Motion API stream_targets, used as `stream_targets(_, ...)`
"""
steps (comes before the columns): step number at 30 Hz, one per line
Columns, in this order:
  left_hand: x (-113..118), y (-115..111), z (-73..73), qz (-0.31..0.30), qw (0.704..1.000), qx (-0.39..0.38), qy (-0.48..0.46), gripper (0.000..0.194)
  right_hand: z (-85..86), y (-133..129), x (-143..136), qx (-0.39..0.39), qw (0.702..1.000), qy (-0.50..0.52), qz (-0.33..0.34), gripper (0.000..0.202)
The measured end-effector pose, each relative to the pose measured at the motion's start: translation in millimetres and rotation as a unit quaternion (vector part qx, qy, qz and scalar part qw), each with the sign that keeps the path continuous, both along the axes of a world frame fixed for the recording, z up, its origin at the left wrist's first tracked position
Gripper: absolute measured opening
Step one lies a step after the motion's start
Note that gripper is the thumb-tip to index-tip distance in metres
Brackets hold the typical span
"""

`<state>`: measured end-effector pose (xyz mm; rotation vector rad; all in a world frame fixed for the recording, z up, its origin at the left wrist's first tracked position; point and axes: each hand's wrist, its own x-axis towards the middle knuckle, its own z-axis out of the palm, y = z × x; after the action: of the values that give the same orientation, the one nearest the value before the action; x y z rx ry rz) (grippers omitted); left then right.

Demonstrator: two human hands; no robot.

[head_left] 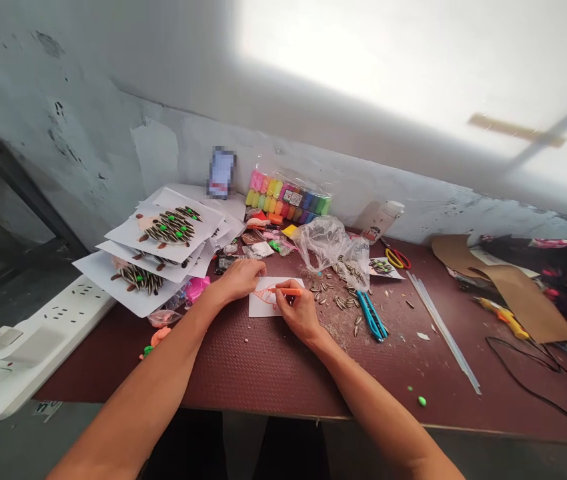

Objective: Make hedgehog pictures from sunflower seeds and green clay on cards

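A small white card (261,310) lies flat on the dark red table, with orange line drawing on it. My right hand (301,312) is closed around an orange marker (291,291), its tip at the drawing. At the card's upper left corner is my left hand (240,279), fingers curled together and holding the card down; its fingertips are partly hidden. Loose striped sunflower seeds (346,300) are scattered right of the card, near a teal box cutter (372,317).
Stacked sheets with seed-covered hedgehogs (168,230) stand at left, near a power strip (43,340). Behind are coloured clay packs (288,197), a plastic bag (323,240) and a phone (221,173). Scissors (396,255), clear glue sticks (443,333) and a yellow glue gun (506,319) lie right.
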<state>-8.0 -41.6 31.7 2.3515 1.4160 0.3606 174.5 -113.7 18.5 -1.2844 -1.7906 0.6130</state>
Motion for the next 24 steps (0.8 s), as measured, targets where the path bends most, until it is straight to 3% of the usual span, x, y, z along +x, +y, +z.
stream_targets(11,3,1,-14.6,0.006,0.998,0.065,-0.018,0.028,2.1,0,0,0.026,0.999,0.029,-0.015,0.025)
stream_targets(24,10,1,-15.4,0.039,0.994,0.06,-0.082,0.028,8.3,1,3,0.007,0.997,0.078,-0.028,0.022)
